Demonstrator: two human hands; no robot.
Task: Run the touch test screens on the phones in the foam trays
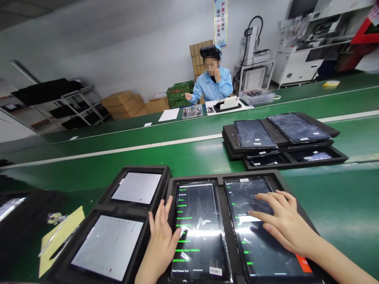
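Both tablets lie lengthwise away; each hand's grip spread flat

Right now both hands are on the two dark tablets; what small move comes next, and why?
Probably a tap by the right hand on the pale highlighted row under its fingertips on the right tablet. Its fingers already rest there, while the left hand only lies at the edge of the left tablet with its thumb on the green list.
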